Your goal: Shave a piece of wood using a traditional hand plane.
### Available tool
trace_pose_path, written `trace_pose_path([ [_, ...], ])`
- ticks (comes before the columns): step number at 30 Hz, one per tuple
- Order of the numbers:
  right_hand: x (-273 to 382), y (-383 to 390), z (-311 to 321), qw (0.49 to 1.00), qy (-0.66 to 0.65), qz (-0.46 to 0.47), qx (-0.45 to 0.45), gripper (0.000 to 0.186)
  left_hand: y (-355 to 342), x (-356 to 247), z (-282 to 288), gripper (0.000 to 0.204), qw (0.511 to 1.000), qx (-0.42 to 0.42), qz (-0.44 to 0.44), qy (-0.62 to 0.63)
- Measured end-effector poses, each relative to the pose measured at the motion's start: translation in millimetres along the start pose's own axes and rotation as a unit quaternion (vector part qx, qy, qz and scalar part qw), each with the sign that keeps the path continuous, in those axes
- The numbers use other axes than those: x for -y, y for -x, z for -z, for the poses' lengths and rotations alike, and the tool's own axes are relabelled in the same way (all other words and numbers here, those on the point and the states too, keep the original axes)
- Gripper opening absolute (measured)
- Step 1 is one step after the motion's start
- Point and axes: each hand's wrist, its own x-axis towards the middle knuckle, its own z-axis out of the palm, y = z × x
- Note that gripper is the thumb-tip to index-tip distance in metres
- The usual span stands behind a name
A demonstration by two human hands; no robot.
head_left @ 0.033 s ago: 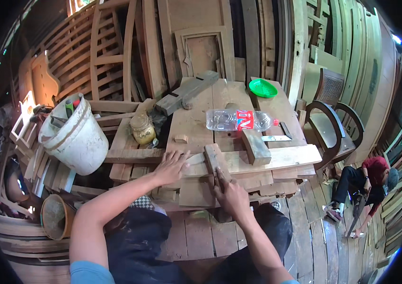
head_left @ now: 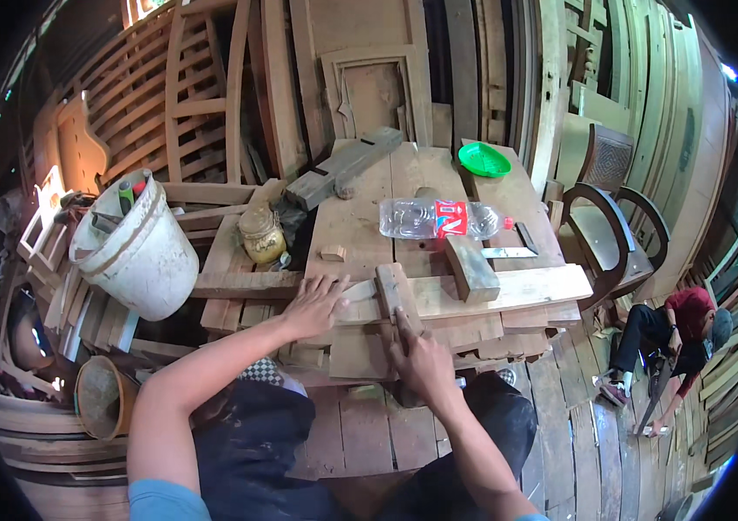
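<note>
My left hand (head_left: 306,308) lies with spread fingers on the pale board (head_left: 528,283), beside a flat metal blade (head_left: 359,293). That blade meets a wooden bar (head_left: 391,282) set crosswise on the board, like a square. My right hand (head_left: 421,360) is closed round the bar's near end, fingers along it. To the right a chunky wooden block (head_left: 473,280) sits on the board, and behind it lies a square (head_left: 509,253) with a metal blade. A plastic bottle (head_left: 408,218) with a red label lies on its side beyond. A small wood offcut (head_left: 332,253) is near my left hand.
A white bucket (head_left: 135,260) of tools, a jar (head_left: 260,236), a long wooden plane (head_left: 334,174) and green dish (head_left: 482,160) surround the work. An orange-rimmed bucket (head_left: 100,399) is lower left. A chair (head_left: 616,243) and crouching co-worker (head_left: 690,317) are at right; timber lines the walls.
</note>
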Motion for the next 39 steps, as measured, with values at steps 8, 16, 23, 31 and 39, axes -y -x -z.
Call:
trace_pose_path([
  [8, 11, -15, 7, 0.999, -0.028, -0.03, 0.016, 0.058, 2, -1, 9, 0.094, 0.999, 0.041, -0.012, -0.014],
  [16, 4, -31, 6, 0.999, -0.041, -0.008, 0.007, 0.059, 6, -13, 8, 0.115, 0.998, 0.057, 0.038, -0.008],
  [23, -1, -40, 8, 0.999, -0.013, 0.037, 0.01, 0.061, 6, -2, -6, 0.105, 0.998, 0.006, 0.001, -0.059],
  [31, -18, -44, 3, 0.997, -0.054, 0.053, -0.012, 0.06, 10, -16, 8, 0.096, 0.999, 0.011, 0.001, -0.03],
  [39, -1, -19, 4, 0.997, -0.013, 0.079, 0.022, 0.059, 38, -18, 19, 0.071, 0.994, -0.038, 0.053, -0.09],
])
